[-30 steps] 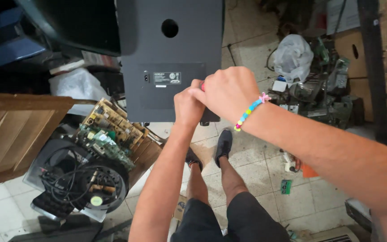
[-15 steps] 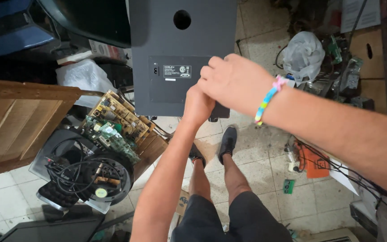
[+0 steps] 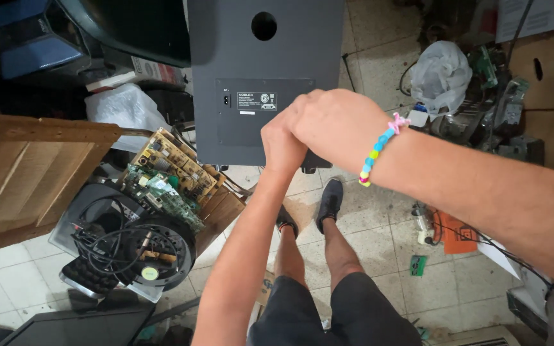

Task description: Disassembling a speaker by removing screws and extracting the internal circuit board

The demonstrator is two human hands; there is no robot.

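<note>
Both hands stay clamped together at the lower right of the dark panel point(image 3: 264, 83), just as a second ago. Left hand point(image 3: 281, 144) sits under right hand point(image 3: 328, 125); whether either grip pinches anything, can't tell. Panel stands upright beside the circuit boards point(image 3: 168, 173).

Circuit boards point(image 3: 168, 172): tan and green, stacked in a wooden box left of the legs.
Speaker driver point(image 3: 152, 253): round, black, tangled with cables, on the tiled floor point(image 3: 379, 256).
Wooden panel point(image 3: 27, 173): slanted along the left edge.
Plastic bag point(image 3: 442, 74): clear, crumpled, upper right among scrap parts.
Orange item point(image 3: 458, 232): flat on the floor, right side.
White bag point(image 3: 125, 109): behind the boards.
</note>
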